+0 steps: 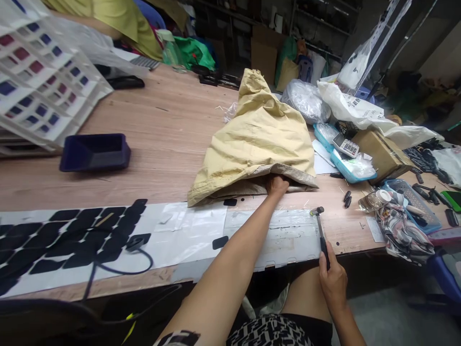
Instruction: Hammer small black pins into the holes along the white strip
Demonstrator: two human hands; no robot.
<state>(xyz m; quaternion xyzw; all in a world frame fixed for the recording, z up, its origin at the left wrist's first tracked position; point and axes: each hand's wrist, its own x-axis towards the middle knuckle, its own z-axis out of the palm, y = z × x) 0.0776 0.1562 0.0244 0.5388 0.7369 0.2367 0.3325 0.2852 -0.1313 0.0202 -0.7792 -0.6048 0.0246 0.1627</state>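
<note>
My left hand (278, 184) reaches into the open mouth of a yellow cloth sack (262, 137) lying on the table. Its fingers are hidden inside the sack, under the raised edge. In my right hand (333, 278) is a small hammer (320, 229), gripped by its black handle with the head pointing away from me. Under my left forearm lies a clear plastic-covered board (291, 235) along the table's front edge. A rounded black pad (220, 242) rests beside the forearm, and another black pad (230, 202) is near the sack's mouth.
Many black pads (84, 218) lie in rows on a white sheet at left, with a dark cable (124, 272) across them. A dark blue tray (95, 153) and white basket (46, 81) stand behind. At right are a jar (374, 201), calculator (345, 145) and cardboard box (383, 154). A person in yellow (122, 24) sits opposite.
</note>
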